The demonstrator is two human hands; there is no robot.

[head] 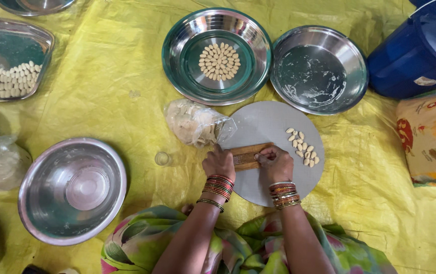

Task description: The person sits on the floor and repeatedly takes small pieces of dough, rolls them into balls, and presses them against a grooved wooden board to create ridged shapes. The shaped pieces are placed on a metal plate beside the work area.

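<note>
A crinkled yellow plastic sheet (111, 86) covers the ground under everything. At the far right stands a dark blue plastic container (421, 50). Near left sits an empty round steel bowl (72, 190). Far centre, a steel plate with a green-tinted inside (217, 56) holds a round heap of small pale dough shells (219, 62); just right of it lies a second steel plate dusted with flour (318, 69). At the far left edge a rectangular steel tray (10, 56) carries more rows of such shells. In the middle lies a round grey board (274, 152), with a clear plastic bag of pale dough (197, 123) touching its left rim and a small cluster of finished shells (303, 147) on its right part. On the board's near left rests a small ridged wooden comb-board (247, 156). The left hand (219, 162) grips its left end with curled fingers. The right hand (276, 163) presses on its right end, fingers bent; whether dough lies beneath them cannot be told.
</note>
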